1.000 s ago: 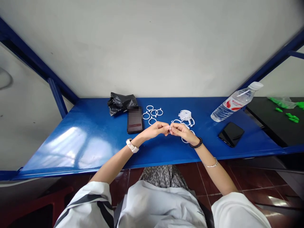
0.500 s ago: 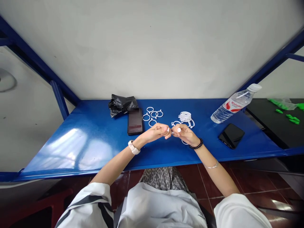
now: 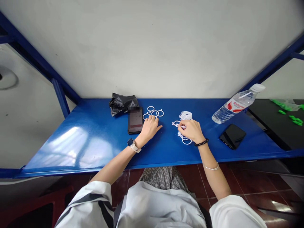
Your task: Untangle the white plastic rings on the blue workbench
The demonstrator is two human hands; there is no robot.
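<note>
My left hand (image 3: 150,128) lies palm down over a loose group of thin white plastic rings (image 3: 160,113), each with a small knob. Its fingers are stretched out with the thumb apart, and the fingertips cover part of the nearest rings. To the right, my right hand (image 3: 193,130) pinches a white plastic ring (image 3: 182,126), mostly hidden by the fingers. Behind that hand stands a stack of white rings (image 3: 186,115). More overlapping white rings (image 3: 186,142) lie in front of it, partly under the hand.
A phone with a lit screen (image 3: 135,121) lies left of my left hand, beside a crumpled black plastic bag (image 3: 123,104). At right are a tilted-looking water bottle (image 3: 234,106) and a dark phone (image 3: 232,136) on the blue table (image 3: 163,152). Green pieces (image 3: 295,119) lie on a black surface beyond.
My hands were together in the middle and have moved apart. The left has gone left onto the loose rings and spread its fingers; the right has gone right to the other rings.
</note>
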